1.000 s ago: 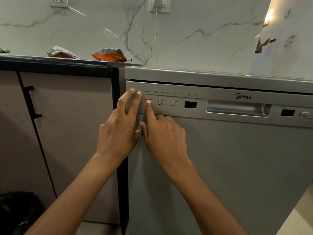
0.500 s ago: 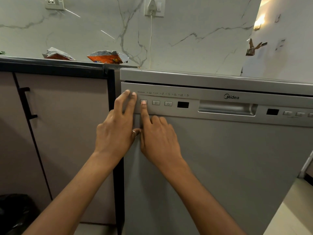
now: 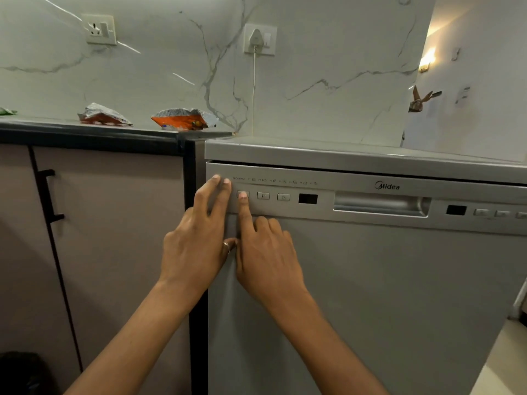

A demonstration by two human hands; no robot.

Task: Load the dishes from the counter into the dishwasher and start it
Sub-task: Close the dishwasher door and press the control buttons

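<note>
Nearly done: dishwasher (image 3: 370, 295) shut beside the surface (image 3: 57, 122) (wrappers (image 3: 182, 119) only, no dishes seen). Right hand (image 3: 265, 252) touches the leftmost button (image 3: 241, 192) with its index, other fingers curled; left hand (image 3: 194, 246) lies straight-fingered on the panel. Display (image 3: 308, 199) dark: start seemingly pending.

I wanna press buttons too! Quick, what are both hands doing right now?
Left hand: open, fingers flat on the dishwasher panel.
Right hand: open, holds nothing, forefinger on the leftmost button.

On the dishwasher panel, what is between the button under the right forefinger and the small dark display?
In the head view, two small buttons lie side by side between the touched button and the dark display.
</note>
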